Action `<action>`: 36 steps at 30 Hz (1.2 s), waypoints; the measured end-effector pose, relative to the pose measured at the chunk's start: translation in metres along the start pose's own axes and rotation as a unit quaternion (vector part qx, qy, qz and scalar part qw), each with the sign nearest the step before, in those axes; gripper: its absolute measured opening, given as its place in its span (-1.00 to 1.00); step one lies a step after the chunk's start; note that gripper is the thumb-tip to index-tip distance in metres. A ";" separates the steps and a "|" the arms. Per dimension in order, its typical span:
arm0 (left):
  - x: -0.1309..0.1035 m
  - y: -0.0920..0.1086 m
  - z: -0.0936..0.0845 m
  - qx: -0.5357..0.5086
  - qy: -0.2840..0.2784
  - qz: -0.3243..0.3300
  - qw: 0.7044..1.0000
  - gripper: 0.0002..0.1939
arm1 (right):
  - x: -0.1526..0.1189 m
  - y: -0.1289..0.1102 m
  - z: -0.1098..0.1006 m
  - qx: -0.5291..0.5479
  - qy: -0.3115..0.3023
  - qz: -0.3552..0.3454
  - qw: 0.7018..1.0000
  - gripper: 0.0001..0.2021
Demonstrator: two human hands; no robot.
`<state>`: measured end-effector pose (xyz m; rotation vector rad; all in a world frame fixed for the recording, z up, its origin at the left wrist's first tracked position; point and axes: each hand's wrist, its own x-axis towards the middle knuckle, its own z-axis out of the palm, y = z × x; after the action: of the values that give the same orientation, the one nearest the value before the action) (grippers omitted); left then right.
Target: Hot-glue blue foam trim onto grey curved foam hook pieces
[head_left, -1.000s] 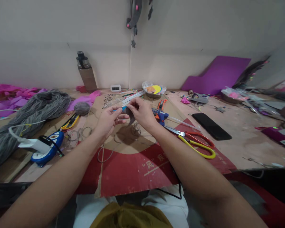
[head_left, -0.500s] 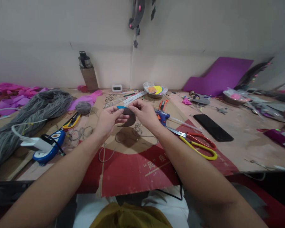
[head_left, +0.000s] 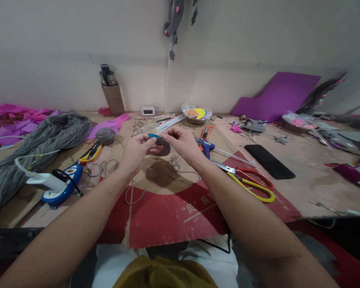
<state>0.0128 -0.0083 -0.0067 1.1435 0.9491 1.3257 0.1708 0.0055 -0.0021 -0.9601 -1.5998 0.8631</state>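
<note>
Between my two hands is a dark grey curved piece (head_left: 164,149) with a blue area along its upper left edge. My left hand (head_left: 138,151) pinches its left end by the blue part. The fingers of my right hand (head_left: 180,143) are closed on its upper right edge. The piece is held above a brown and red cardboard sheet (head_left: 156,216), and its shadow falls there. Thin grey cord (head_left: 174,163) lies loose on the cardboard under my hands.
Red and yellow scissors (head_left: 253,182), a blue glue gun (head_left: 206,148) and a black phone (head_left: 269,161) lie to the right. Grey yarn (head_left: 60,134), a yellow cutter (head_left: 91,153) and a blue power strip (head_left: 63,188) are on the left.
The grey piece has turned between my fingers, and its lower tip no longer sticks out toward the lower left. Both hands stay in nearly the same place.
</note>
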 end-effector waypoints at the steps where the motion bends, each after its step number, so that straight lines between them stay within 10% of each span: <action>1: 0.000 0.000 0.000 0.001 -0.002 0.001 1.000 -0.81 | 0.000 0.000 0.000 0.008 -0.005 0.006 1.000 -0.87; 22: 0.004 0.003 -0.001 -0.040 -0.044 -0.079 0.995 -0.85 | -0.001 0.015 0.010 0.100 0.040 0.129 0.986 -0.80; 36: 0.006 -0.002 -0.006 0.002 -0.029 -0.012 0.999 -0.80 | -0.007 0.010 0.013 0.157 0.017 0.110 0.981 -0.77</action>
<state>0.0081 -0.0019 -0.0091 1.1645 0.9198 1.2652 0.1604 0.0023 -0.0169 -0.9276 -1.2946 1.2053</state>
